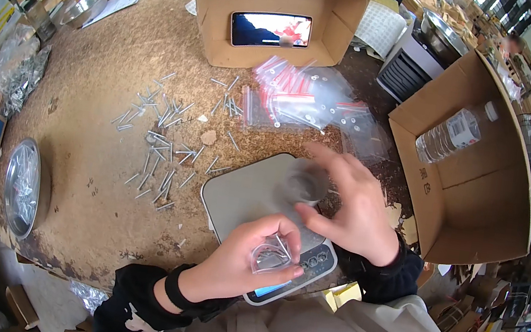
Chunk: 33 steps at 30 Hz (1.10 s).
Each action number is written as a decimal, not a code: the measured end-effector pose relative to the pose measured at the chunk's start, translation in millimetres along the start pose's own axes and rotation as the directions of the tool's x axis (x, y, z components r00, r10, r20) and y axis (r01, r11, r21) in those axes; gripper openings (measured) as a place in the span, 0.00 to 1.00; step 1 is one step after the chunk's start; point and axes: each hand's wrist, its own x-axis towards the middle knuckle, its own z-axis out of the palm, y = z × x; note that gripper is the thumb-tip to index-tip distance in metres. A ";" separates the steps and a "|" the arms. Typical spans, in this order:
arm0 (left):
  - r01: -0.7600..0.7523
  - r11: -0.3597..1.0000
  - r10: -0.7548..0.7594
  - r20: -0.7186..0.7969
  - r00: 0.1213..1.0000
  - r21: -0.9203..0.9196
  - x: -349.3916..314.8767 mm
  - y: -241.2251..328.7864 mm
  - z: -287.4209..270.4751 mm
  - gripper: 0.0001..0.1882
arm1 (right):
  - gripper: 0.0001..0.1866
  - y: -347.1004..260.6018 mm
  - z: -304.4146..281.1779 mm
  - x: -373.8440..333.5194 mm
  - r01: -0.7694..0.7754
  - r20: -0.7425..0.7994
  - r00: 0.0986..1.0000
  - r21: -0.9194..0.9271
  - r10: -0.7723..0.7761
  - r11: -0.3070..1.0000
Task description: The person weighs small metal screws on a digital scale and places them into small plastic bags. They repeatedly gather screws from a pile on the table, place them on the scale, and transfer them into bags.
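In the head view, the two hands are apart, the right one farther forward. The left hand (250, 249) has its fingers and thumb closed around a small clear container (269, 259), bag or cup I cannot tell, with metal pieces inside. The right hand (359, 203) curves thumb and fingers around a blurred grey cup (305, 185); the blur hides whether they grip it. The cup is forward of the left hand and slightly to its right. Beneath both hands lies a scale (241, 193), its button panel just to the right of the left hand's fingertips. Loose silver nails (168, 183) are scattered ahead and left of the left hand, apart from it. Beyond the right hand, forward and a little left, lies a pile of clear bags (298, 99) with red edges. To the right hand's right stands an open cardboard box (477, 203) with a plastic bottle (449, 136) inside. A metal bowl (38, 192) is well left of the left hand.
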 end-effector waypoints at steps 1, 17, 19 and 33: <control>-0.065 0.998 0.064 0.019 0.998 0.019 1.1 -2.5 -1.0 0.13 | 0.38 1.7 2.5 1.5 0.035 0.042 0.999 -0.059 -0.033 0.998; -0.184 0.981 0.177 -0.097 0.979 -0.068 1.0 -8.9 -2.5 0.18 | 0.09 -13.6 -9.2 -5.7 0.463 -0.008 0.885 0.099 -0.465 0.881; -0.191 0.975 0.178 -0.120 0.977 -0.113 2.4 -10.3 -1.6 0.21 | 0.11 -16.1 -8.5 -4.5 0.436 0.029 0.897 0.116 -0.442 0.892; -0.251 0.968 0.246 -0.130 0.961 -0.024 4.4 -5.7 1.6 0.46 | 0.19 -19.3 -1.6 -7.6 0.426 0.067 0.895 0.164 -0.441 0.890</control>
